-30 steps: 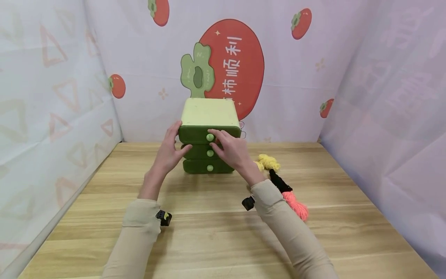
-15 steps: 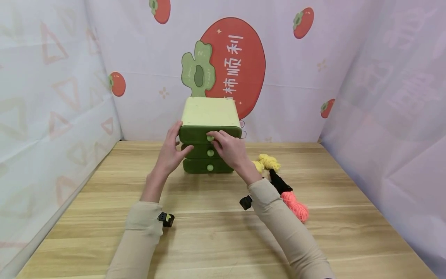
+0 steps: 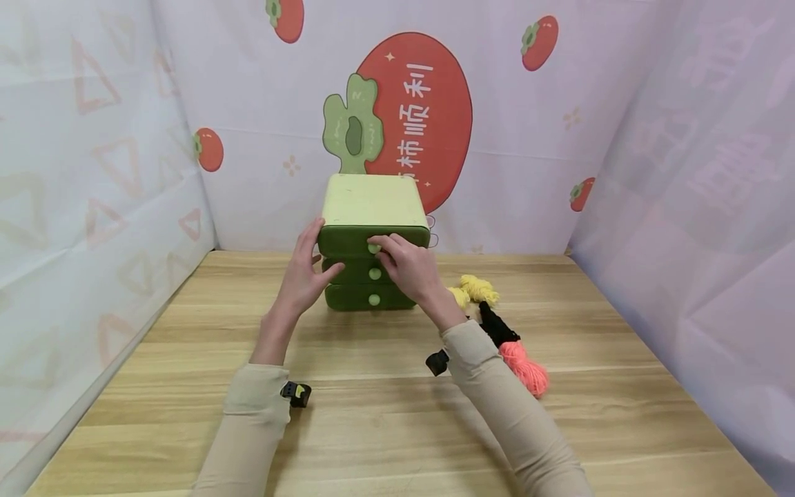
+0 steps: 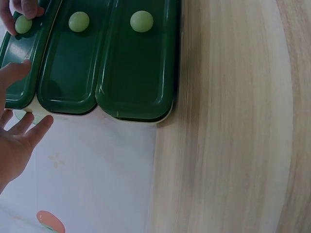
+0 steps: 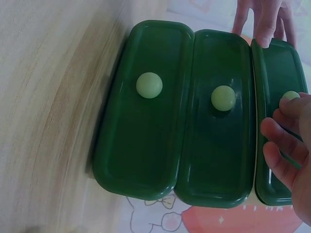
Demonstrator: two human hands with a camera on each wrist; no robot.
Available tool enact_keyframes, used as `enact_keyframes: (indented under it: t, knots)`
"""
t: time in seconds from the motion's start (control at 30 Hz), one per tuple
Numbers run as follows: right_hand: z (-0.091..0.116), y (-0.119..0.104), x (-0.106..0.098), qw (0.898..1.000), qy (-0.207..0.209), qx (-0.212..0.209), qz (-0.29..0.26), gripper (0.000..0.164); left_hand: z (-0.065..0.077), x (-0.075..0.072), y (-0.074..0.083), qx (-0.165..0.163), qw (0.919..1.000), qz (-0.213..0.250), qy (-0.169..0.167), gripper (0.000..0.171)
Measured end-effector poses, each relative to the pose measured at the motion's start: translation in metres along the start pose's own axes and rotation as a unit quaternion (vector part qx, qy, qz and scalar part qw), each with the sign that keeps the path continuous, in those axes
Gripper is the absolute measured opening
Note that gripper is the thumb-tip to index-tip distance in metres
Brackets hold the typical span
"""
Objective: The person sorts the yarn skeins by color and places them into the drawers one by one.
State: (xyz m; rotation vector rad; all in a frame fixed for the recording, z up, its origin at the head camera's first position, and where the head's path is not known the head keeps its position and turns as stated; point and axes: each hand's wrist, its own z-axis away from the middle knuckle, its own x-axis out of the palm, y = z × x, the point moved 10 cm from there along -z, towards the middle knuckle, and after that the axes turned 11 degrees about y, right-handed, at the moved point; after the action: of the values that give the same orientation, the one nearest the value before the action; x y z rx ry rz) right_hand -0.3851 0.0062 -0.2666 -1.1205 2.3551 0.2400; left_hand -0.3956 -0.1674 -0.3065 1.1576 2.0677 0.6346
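Observation:
A small drawer cabinet point(image 3: 374, 200) with a pale yellow-green top and three dark green drawers stands at the back middle of the table. My right hand point(image 3: 415, 269) pinches the round light green knob point(image 5: 290, 95) of the top drawer point(image 3: 344, 241) between thumb and fingers. My left hand point(image 3: 304, 269) rests against the cabinet's left side, its fingers spread along the side and its thumb over the front. Below, the middle knob point(image 3: 375, 274) and bottom knob point(image 3: 374, 300) are untouched. The drawer fronts stand nearly flush with one another.
To the right of the cabinet lie yellow yarn point(image 3: 479, 290), a black yarn bundle point(image 3: 497, 324) and a coral pink yarn skein point(image 3: 524, 369), partly behind my right forearm. Printed cloth walls point(image 3: 261, 103) enclose the wooden table point(image 3: 366, 414) at the back and sides.
My right fingers have come down over the top knob and now cover part of it. The left hand stays at the cabinet's side. The drawers show no visible movement.

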Motion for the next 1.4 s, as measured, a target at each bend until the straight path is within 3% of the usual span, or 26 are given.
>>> enact_keyframes:
  t: [0.27,0.63,0.87,1.4]
  knots:
    - [0.001,0.000,-0.001,1.000,0.003,0.001,-0.007,0.022,0.002,0.003,-0.006,-0.015,0.9996,0.009,-0.020,0.093]
    - [0.002,-0.004,-0.003,1.000,0.005,0.002,-0.018,0.022,0.004,-0.003,-0.012,-0.062,0.9971,0.035,-0.027,0.085]
    - [0.007,-0.006,-0.006,0.999,0.007,-0.002,-0.038,0.024,0.005,-0.003,-0.002,-0.087,0.9937,0.057,-0.042,0.083]
    - [0.018,-0.015,-0.017,0.997,0.004,-0.039,-0.074,0.027,0.005,0.000,-0.017,-0.080,0.9945,0.049,-0.046,0.087]
